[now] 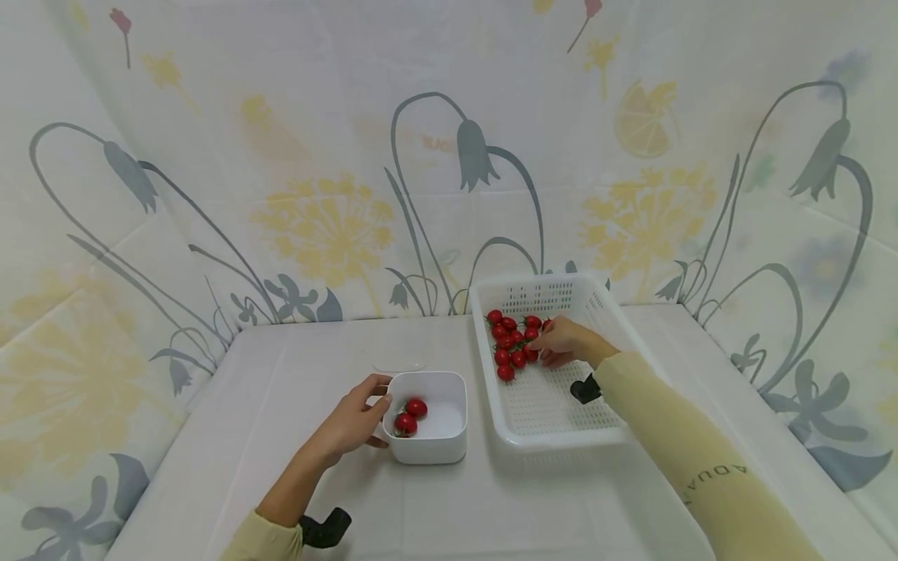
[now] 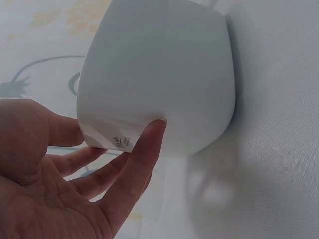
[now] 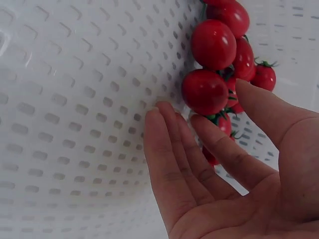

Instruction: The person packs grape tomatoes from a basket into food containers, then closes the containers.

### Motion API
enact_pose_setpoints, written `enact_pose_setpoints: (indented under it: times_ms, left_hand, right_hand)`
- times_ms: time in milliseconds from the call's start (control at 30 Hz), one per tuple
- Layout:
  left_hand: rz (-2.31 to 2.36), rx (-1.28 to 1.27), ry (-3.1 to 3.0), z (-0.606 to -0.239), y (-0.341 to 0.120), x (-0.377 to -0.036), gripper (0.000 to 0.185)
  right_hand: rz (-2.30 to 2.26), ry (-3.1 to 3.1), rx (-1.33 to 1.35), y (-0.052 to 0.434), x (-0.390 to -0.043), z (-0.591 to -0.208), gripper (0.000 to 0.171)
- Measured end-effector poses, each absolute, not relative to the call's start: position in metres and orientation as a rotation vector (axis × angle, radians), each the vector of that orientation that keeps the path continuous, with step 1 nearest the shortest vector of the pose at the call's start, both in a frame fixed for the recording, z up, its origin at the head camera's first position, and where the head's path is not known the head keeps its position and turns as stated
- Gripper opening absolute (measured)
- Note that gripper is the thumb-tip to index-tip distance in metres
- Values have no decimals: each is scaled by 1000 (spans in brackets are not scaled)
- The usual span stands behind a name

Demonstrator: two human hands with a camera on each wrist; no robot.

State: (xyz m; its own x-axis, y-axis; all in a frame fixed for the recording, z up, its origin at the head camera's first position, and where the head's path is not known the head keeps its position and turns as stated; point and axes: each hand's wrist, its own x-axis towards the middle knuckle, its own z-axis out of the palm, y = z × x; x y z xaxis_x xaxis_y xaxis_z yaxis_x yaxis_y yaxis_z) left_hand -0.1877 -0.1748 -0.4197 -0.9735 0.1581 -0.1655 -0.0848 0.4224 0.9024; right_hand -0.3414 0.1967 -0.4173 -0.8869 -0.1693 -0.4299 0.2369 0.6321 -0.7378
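Probably the cherry tomatoes (image 1: pixel 510 344) in the basket (image 1: pixel 554 421) bruise easily; right hand (image 1: pixel 564 341) reaches open, left hand (image 1: pixel 351 421) lightly holds the white bowl (image 1: pixel 429 436).

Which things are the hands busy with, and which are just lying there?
Busy with:
left hand touching the small white tub
two tomatoes in the tub
right hand at the tomato pile
white basket

Just lying there:
clear lid behind the tub
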Motion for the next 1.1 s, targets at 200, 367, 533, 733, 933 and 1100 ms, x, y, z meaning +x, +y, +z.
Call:
enact_pose_setpoints:
  times_ms: [200, 367, 533, 733, 933, 1100]
  left_hand:
    - [1577, 65, 2452, -420, -175, -188, 34]
    - [1581, 65, 2453, -420, -175, -187, 34]
    - [1572, 57, 2461, -420, -175, -187, 34]
    - [1576, 61, 2456, -420, -174, -187, 35]
    - [1570, 54, 2459, -420, -174, -187, 34]
    - [1575, 48, 2456, -420, -174, -187, 35]
  right_hand:
    - [-1171, 2411, 67, 191, -342, -420, 24]
    - [-1159, 2430, 50, 187, -345, -423, 22]
    - [-1145, 2446, 7, 185, -347, -427, 19]
    - [-1155, 2434, -12, 184, -348, -426, 21]
    - [-1166, 2430, -65, 185, -346, -422, 19]
    - [-1209, 2416, -141, 185, -341, -411, 22]
